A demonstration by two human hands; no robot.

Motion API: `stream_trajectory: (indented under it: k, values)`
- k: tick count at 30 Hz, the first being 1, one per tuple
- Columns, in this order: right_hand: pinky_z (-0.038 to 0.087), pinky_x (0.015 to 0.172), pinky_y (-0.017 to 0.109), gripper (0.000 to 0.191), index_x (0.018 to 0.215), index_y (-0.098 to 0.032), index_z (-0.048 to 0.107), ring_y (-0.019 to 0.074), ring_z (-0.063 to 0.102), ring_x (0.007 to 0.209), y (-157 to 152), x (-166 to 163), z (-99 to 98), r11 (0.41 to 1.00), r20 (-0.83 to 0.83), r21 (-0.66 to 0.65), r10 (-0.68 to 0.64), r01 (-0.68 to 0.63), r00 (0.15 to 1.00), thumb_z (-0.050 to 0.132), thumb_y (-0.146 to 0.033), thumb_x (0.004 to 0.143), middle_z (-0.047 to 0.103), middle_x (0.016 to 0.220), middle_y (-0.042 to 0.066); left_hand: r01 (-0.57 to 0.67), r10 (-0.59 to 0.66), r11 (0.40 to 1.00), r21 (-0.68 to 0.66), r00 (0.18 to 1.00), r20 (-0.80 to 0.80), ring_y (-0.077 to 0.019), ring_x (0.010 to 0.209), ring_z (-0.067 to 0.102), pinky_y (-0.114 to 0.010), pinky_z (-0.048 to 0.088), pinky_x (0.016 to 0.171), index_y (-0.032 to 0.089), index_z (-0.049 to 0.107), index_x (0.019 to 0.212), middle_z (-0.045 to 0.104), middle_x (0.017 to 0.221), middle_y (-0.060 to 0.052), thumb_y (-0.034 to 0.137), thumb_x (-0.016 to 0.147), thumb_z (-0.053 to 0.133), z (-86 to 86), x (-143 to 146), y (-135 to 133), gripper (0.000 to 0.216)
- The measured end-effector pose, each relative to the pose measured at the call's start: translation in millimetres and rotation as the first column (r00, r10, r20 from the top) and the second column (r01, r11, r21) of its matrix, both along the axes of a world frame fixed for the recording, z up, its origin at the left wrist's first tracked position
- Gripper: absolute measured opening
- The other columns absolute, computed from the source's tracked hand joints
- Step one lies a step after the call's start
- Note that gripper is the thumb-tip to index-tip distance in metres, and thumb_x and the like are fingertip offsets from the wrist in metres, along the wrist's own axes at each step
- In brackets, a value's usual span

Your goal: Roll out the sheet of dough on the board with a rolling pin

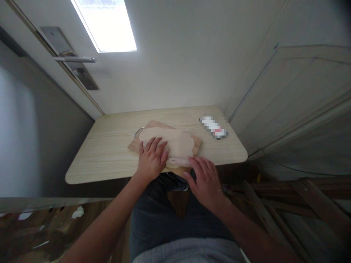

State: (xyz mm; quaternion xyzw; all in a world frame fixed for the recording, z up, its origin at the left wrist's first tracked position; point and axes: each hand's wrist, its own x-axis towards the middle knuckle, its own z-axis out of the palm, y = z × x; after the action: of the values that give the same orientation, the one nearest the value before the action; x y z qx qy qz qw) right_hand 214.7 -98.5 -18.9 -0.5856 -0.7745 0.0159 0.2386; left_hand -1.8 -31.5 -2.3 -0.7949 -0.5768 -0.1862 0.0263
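Note:
A flat sheet of pale dough [175, 142] lies on a wooden board [196, 144] on a small light-wood table [109, 146]. My left hand [152, 159] rests flat on the near left part of the dough, fingers stretched out and slightly apart. My right hand [204, 179] is at the near right edge of the board, its fingertips touching the folded near edge of the dough. Neither hand grips anything.
A small pixelated white-and-red object [214, 127] lies at the table's far right. A metal ring [138, 130] shows at the board's far left end. A white door with a metal handle [75, 59] stands behind. Wooden slats [274, 204] lie on the floor to the right.

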Motion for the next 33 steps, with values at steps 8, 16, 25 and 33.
stream_trajectory:
  k: [8,16,25,33]
  values:
    - [0.041,0.092,0.037,0.023,0.111,-0.022,0.067,0.0241,0.057,0.101,11.7,31.9,7.0,1.0,-0.079,-0.025,-0.019,0.018,0.997,0.06,-0.036,0.095,0.069,0.108,0.007,0.04,-0.042,0.998,0.054,0.999,0.027,-0.0256,0.14,0.041,-0.056,0.012,0.122,0.027,0.055,0.132,0.056,0.143,-0.008,0.04,0.101,0.036,5.0,30.7,16.4,0.039]
    - [0.038,0.095,0.04,0.027,0.117,-0.023,0.066,0.0252,0.056,0.105,-5.8,38.0,1.2,0.989,-0.05,-0.012,-0.151,0.151,0.987,0.055,-0.038,0.097,0.068,0.112,0.007,0.114,-0.114,0.993,-0.015,0.993,-0.03,-0.0292,0.144,0.034,-0.06,0.013,0.12,0.032,0.054,0.137,0.05,0.15,-0.006,0.042,0.101,0.034,0.4,55.8,37.5,0.042]
    - [0.04,0.092,0.039,0.033,0.111,-0.021,0.069,0.0256,0.058,0.102,15.1,49.4,-4.7,0.988,-0.029,-0.041,-0.148,0.146,0.989,0.058,-0.048,0.094,0.07,0.108,0.008,0.17,-0.173,0.984,-0.049,0.983,-0.062,-0.0296,0.143,0.034,-0.061,0.016,0.118,0.032,0.051,0.14,0.047,0.152,-0.006,0.04,0.099,0.036,2.3,70.5,69.2,0.044]
    - [0.042,0.09,0.038,0.038,0.109,-0.022,0.069,0.0254,0.059,0.102,34.1,65.3,-6.3,0.992,-0.091,-0.066,-0.112,0.106,0.99,0.061,-0.054,0.092,0.07,0.105,0.008,0.213,-0.22,0.971,-0.113,0.974,-0.056,-0.0302,0.142,0.035,-0.064,0.021,0.115,0.033,0.049,0.141,0.048,0.151,-0.006,0.044,0.1,0.033,5.6,87.4,95.7,0.045]
